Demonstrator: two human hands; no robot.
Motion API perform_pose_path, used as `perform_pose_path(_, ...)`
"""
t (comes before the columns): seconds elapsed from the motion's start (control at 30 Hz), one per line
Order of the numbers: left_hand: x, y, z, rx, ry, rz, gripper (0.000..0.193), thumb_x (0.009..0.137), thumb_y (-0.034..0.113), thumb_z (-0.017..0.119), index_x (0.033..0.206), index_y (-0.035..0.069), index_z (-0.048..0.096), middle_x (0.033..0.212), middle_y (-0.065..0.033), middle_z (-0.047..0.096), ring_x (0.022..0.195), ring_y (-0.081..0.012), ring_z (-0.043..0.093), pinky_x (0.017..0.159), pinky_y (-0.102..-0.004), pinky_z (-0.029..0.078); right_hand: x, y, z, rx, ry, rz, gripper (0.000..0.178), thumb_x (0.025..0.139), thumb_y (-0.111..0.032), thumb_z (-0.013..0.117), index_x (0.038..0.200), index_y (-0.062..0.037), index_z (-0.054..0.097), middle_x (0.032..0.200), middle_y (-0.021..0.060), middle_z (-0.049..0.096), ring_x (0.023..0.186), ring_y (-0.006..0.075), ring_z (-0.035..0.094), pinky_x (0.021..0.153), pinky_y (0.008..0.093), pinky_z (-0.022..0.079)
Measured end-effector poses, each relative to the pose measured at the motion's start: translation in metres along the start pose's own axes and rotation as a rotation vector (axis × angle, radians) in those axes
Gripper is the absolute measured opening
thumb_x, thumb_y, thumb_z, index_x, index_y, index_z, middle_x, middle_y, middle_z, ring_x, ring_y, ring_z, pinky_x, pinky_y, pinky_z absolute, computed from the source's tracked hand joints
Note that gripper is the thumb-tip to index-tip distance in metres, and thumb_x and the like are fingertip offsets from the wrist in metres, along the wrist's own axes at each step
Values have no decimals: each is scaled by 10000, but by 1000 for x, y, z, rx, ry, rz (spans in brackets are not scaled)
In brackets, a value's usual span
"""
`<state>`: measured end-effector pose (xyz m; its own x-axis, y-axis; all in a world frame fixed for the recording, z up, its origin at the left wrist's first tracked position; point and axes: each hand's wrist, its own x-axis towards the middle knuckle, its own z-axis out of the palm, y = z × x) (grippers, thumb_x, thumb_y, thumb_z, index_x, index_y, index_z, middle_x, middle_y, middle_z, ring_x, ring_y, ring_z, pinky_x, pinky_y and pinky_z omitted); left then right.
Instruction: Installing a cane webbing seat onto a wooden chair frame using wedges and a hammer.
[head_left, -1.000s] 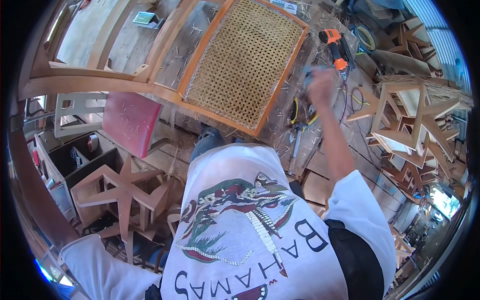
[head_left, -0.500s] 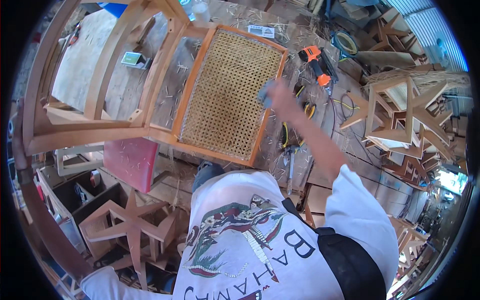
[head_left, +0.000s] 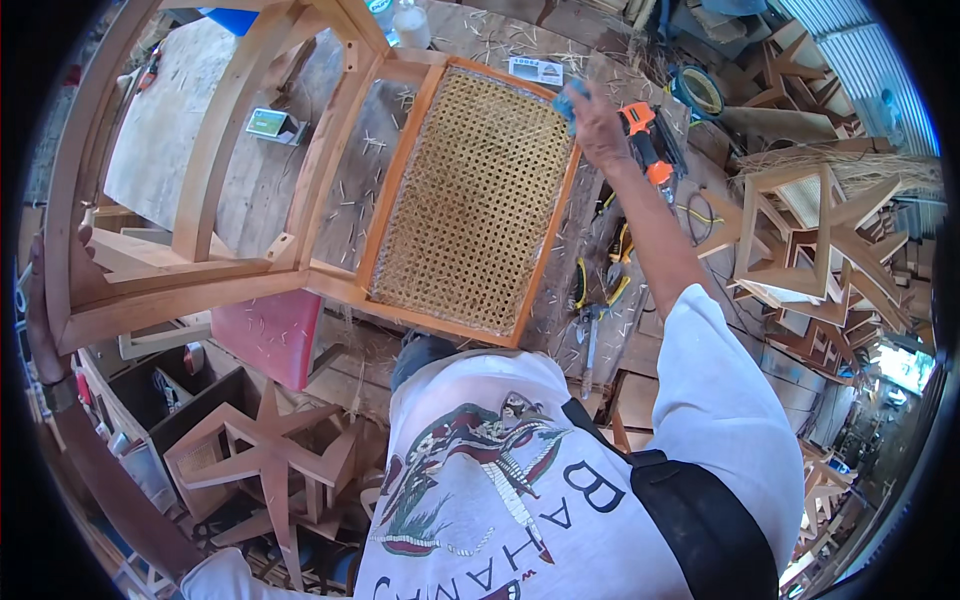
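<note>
Cane seat (head_left: 465,200) lies over the worktop (head_left: 265,180), long axis running away from us, just left of our nearer right hand (head_left: 602,135), its fingers closed on a blue pad (head_left: 568,106). Our left hand (head_left: 42,315) (farther off) wraps the chair frame (head_left: 190,303).

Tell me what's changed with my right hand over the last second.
Your right hand, holding something blue, moved left from beside the orange power tool to the right edge of the woven seat, then away from you to the seat's far right corner. The power tool and pliers stayed beside the seat.
</note>
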<state>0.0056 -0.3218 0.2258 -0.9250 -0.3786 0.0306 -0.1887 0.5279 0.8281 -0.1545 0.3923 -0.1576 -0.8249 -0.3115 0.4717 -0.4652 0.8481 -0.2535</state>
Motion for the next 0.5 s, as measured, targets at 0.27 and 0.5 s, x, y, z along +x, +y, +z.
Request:
perform_pose_path(0.27, -1, 0, 10, 10, -17, 11, 551, 998, 372, 564, 1283, -98, 521, 1207, -184, 593, 1072, -271, 594, 937, -347, 467, -75, -128, -58, 74, -1154, -57, 248, 786, -83, 676, 1013, 8, 633, 1027, 217, 563, 997, 379, 601, 860, 433, 519)
perform_pose_path(0.5, 5, 6, 19, 38, -40, 22, 568, 1002, 380, 556, 1304, -98, 503, 1221, -191, 585, 1071, -278, 596, 932, -355, 474, -64, -100, -100, 524, -785, 200, 764, 671, -382, 855, 1278, -8, 583, 1288, 181, 515, 1242, 308, 498, 1067, 416, 411)
